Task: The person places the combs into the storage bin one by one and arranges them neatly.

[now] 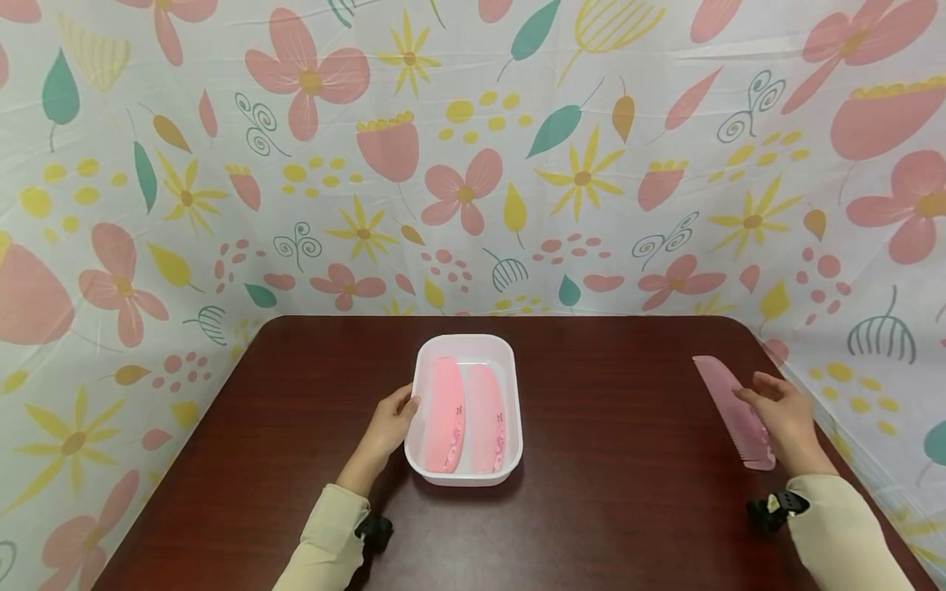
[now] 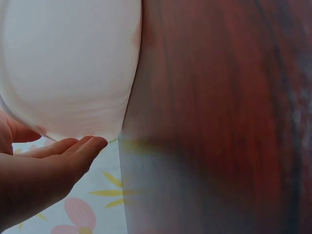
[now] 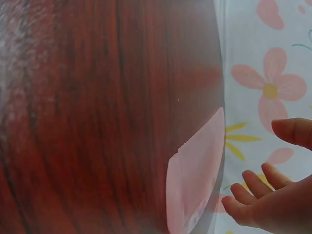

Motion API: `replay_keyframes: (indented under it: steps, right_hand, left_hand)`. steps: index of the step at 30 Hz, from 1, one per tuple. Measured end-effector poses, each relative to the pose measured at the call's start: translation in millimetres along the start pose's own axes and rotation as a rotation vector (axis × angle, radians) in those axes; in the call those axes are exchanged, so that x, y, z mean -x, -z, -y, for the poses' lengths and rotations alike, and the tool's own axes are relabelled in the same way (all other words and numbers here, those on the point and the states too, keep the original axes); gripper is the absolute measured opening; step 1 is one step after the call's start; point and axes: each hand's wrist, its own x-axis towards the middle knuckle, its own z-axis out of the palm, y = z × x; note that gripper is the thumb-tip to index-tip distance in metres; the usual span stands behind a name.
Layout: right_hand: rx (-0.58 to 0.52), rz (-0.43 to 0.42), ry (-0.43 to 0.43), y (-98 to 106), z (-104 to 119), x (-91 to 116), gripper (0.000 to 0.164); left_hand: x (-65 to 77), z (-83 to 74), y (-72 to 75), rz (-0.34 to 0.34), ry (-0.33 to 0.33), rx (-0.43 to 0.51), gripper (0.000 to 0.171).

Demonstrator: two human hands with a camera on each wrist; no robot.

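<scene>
Toward the middle of the table stands a white plastic box. Inside it, a brighter pink comb and a paler pink comb lie side by side, both with small printed patterns. My left hand holds the box's left wall, thumb at the rim and fingers along the outside in the left wrist view. On the right, another pink comb lies slantwise, its toothed edge facing left. Over its right edge hovers my right hand, thumb and fingers spread apart; the right wrist view shows a gap between fingers and comb.
A flower-printed cloth hangs behind the table and along both sides. The comb on the right lies near the table's right edge. Black straps with small devices sit at both wrists, over cream sleeves.
</scene>
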Motion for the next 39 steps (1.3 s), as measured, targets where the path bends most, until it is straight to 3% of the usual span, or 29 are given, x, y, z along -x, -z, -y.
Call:
replay_keyframes:
  steps: [7,22,31,39]
  right_hand:
    - [0.001,0.091,-0.076,-0.5,-3.3,-0.1,0.079]
    - [0.020,0.123,-0.131,-0.8,-3.4,1.0,0.077]
    - [0.155,0.052,-0.082,-6.9,-6.7,-2.2,0.072]
    - [0.187,0.055,-0.097,-6.8,-3.8,-4.1,0.075]
  left_hand:
    - [0.3,1.3,-0.6,0.003,0.009,-0.005,0.042]
    - [-0.2,0.5,-0.9,-0.009,0.004,0.002,0.041]
    - [0.1,-0.4,-0.9,0.000,0.003,0.004,0.041]
    - [-0.6,0.0,-0.9,0.000,0.002,0.005,0.041]
